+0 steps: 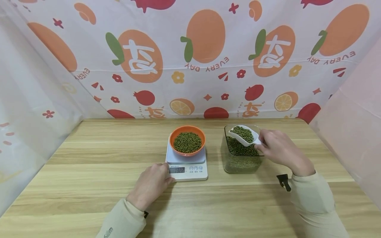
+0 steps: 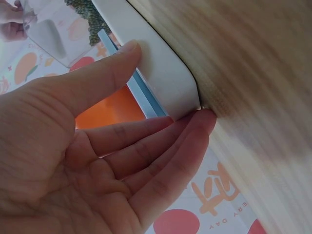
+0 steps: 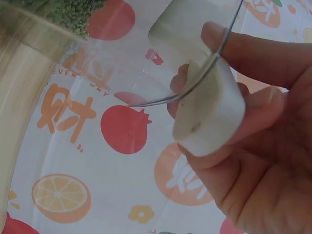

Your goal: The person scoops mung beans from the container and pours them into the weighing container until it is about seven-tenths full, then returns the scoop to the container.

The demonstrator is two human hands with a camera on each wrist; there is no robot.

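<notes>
Head view: a white scoop (image 1: 255, 136) loaded with mung beans (image 1: 242, 133) was located over the mouth of a clear rectangular container (image 1: 242, 166), on the right half of the surface (image 1: 229, 205). The governing relation, as judged, was scoop to orange bowl (image 1: 187, 154). The bowl lay to the left of the scoop, beyond the container's left wall, and stood on a digital kitchen scale (image 1: 200, 176). The scoop's long axis ran from the handle at right to the mouth at left and slightly away from the person; the mouth therefore faced the bowl's side. Whether the scoop fully cleared the container rim could not be determined.

Right hand (image 1: 279, 147): fingers clamped on the scoop handle (image 3: 209, 117), at the container's right side. The forearm extended from the near right, with the hand angled left and away. In the right wrist view, the container's rim crossed in front of the handle.

Left hand (image 1: 153, 180): nearer to the bowl than the right hand, but not touching it. The fingers were set against the scale's near left corner, thumb on one face and the other fingers on the adjoining face, pinching the corner between them.
</notes>
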